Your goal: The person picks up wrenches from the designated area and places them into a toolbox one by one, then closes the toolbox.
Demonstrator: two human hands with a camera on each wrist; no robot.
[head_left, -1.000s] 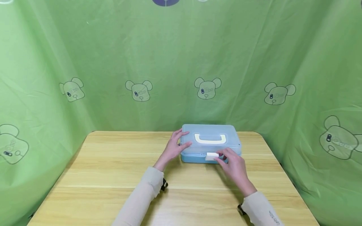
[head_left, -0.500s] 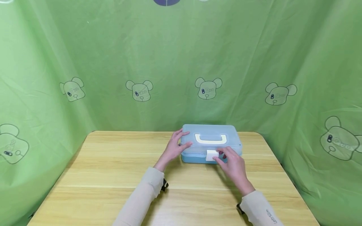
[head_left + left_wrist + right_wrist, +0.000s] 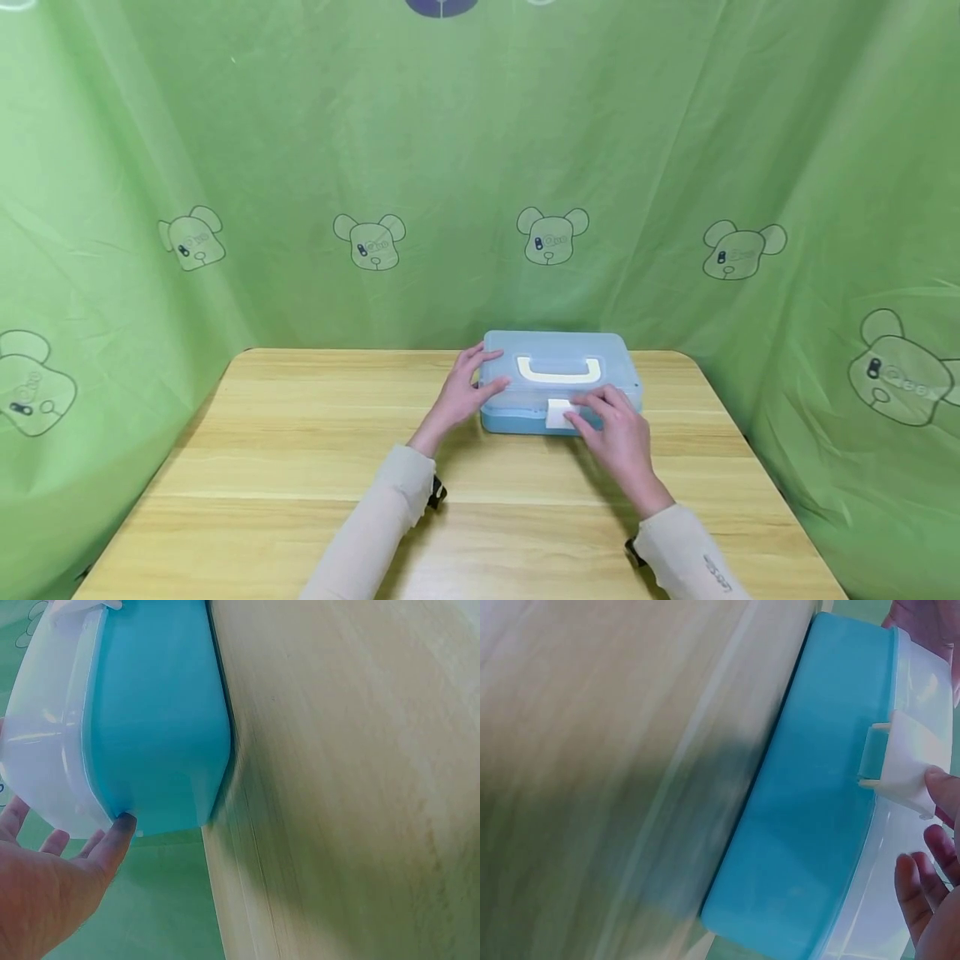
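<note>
A storage box with a blue base and a clear, frosted lid (image 3: 498, 341) sits at the table's far side, its lid down. A white handle (image 3: 558, 377) lies folded on top. On the front, the white latch (image 3: 557, 414) stands upright across the seam. My right hand (image 3: 621, 433) pinches the latch's right edge, its thumb (image 3: 941, 782) on the outer face. My left hand (image 3: 456, 396) rests against the box's left end, fingers spread at the lid. In the left wrist view its thumb (image 3: 120, 829) touches the corner near the seam.
The wooden table (image 3: 300, 467) extends to the front and left of the box. A green curtain (image 3: 457, 167) printed with bear heads hangs behind and on both sides, close to the table's back edge.
The latch has swung upward from sticking out to standing nearly flat against the box front, with my right fingers following it. My left hand and the box have stayed in place.
</note>
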